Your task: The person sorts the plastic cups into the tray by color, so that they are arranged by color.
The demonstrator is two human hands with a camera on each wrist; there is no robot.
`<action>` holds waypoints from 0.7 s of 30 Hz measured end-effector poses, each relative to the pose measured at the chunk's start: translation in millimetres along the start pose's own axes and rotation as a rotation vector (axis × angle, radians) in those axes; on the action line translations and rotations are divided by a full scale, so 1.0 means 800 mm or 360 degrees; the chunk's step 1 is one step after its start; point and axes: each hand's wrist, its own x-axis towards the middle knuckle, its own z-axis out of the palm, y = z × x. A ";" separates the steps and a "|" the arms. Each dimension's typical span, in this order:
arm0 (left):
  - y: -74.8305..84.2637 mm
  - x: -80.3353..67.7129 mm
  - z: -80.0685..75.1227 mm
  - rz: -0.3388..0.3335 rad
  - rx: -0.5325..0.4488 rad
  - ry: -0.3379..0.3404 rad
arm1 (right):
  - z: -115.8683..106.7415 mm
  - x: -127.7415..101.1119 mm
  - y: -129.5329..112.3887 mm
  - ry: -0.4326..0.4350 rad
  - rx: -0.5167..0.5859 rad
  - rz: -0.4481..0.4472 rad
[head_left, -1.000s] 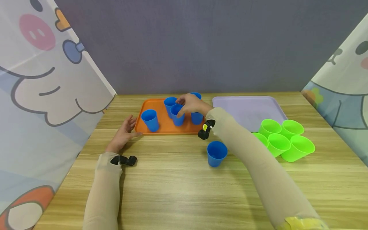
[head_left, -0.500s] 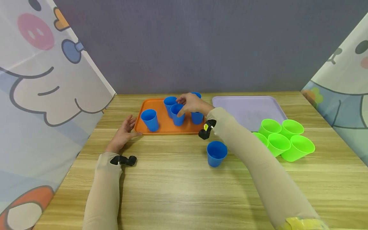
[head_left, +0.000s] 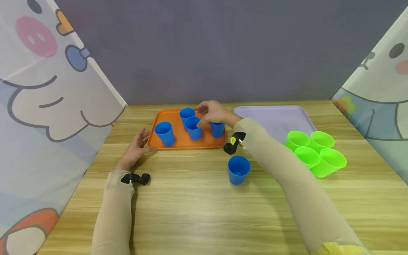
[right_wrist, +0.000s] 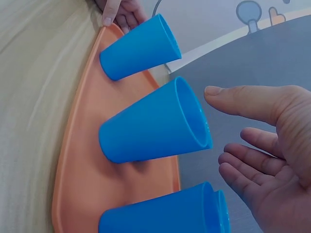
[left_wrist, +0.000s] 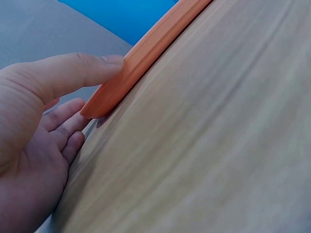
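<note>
My right hand (head_left: 214, 112) is over the orange tray (head_left: 181, 141), fingers spread. In the right wrist view its thumb and fingers are apart from the middle blue cup (right_wrist: 150, 124), which stands upright on the tray. Another blue cup (head_left: 164, 132) stands at the tray's left, one cup (head_left: 186, 113) behind the middle, and one cup (head_left: 217, 130) at the right; my right hand partly hides what stands there. My left hand (head_left: 134, 150) is at the tray's near left corner, its thumb touching the rim and its fingers loosely extended beside it.
A separate blue cup (head_left: 238, 170) stands on the wooden table (head_left: 191, 209) in front. At the back right lies a lilac tray (head_left: 277, 118). Several green cups (head_left: 331, 161) cluster in front of it, partly behind my right forearm. A grey wall (head_left: 204, 53) rises behind.
My right hand has shifted slightly up and to the right, away from the middle blue cup. The head view has turned a little. My left hand stays at the tray corner.
</note>
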 end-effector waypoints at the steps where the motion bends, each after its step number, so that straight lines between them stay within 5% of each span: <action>1: 0.000 0.000 0.000 -0.0004 0.0005 0.0004 | -0.001 -0.002 -0.001 -0.0004 0.0000 -0.0018; 21: 0.001 0.000 -0.001 0.0007 -0.0013 -0.0001 | -0.026 -0.073 -0.008 -0.0067 0.0140 -0.0150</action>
